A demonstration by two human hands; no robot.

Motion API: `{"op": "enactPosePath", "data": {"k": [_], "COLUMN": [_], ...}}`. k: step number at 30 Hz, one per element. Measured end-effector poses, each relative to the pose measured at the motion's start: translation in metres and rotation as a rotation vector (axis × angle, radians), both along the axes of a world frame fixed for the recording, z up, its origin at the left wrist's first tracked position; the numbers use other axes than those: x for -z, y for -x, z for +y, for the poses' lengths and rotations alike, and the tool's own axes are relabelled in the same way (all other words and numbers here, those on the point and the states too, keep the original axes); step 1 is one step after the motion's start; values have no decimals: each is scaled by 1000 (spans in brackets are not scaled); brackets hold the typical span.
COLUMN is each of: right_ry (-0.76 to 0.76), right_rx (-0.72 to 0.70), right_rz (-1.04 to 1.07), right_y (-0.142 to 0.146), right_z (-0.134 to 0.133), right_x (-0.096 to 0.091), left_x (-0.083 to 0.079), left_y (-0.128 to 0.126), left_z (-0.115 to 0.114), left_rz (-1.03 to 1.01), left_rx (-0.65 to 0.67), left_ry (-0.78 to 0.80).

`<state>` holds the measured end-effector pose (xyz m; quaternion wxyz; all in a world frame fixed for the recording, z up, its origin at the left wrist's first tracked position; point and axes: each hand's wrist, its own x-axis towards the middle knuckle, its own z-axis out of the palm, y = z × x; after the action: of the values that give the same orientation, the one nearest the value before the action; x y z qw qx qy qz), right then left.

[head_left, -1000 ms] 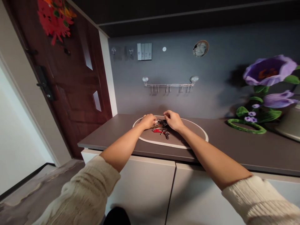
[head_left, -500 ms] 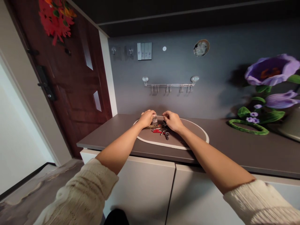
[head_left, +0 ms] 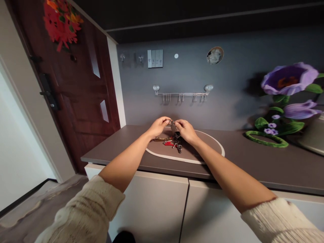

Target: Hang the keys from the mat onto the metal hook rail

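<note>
Silvery disc (head_left: 173,126), one: upright between your left hand (head_left: 158,127) and right hand (head_left: 186,131), pinched by both, neither nearer; above keys (head_left: 179,147), by the oval mat's (head_left: 189,154) back edge.

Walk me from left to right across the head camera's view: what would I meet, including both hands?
Dark red door, left hand, shiny metal piece, right hand, big open purple flower.
</note>
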<state>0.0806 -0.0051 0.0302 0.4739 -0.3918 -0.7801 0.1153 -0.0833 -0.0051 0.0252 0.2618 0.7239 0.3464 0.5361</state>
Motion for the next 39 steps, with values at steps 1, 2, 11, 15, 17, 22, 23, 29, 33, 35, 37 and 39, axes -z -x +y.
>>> {"op": "enactPosePath", "data": {"k": [1,2,11,15,17,22,23,29,33,35,37,39], "right_ry": [19,43,370,328,297,202,187,153,134,133,145,169], "right_rx": [-18,-48,-288,-259,-265,-256,-250,-271,-283,-278,-268,-261], "right_rz": [26,61,442,473,456,420,423,437,418,414,422,447], "right_y": [0,0,2,0,0,-1,-1,-1,-1,-1,-1,-1], "right_z": [1,1,-8,-9,-8,-2,-1,2,2,3,3,2], "right_x": [0,1,-1,-5,-5,-2,-2,-1,-1,-1,-1,-2], "left_x": [0,1,-6,-6,-5,-6,-6,-8,-8,-8,-8,-8], "left_y": [0,0,-3,-2,-2,-3,-3,-8,-11,-12,-12,-12], "left_z": [0,0,-10,-11,-11,-16,-18,-22,-20,-19,-18,-17], "left_rz": [-16,-28,46,165,229,375,408,407,215,167,132,81], "left_rx": [24,42,-17,-142,-237,-364,-372,-321,-264,-217,-177,-145], "left_ry": [-1,-2,-42,-152,-218,-310,-316,-318,-221,-185,-169,-158]}}
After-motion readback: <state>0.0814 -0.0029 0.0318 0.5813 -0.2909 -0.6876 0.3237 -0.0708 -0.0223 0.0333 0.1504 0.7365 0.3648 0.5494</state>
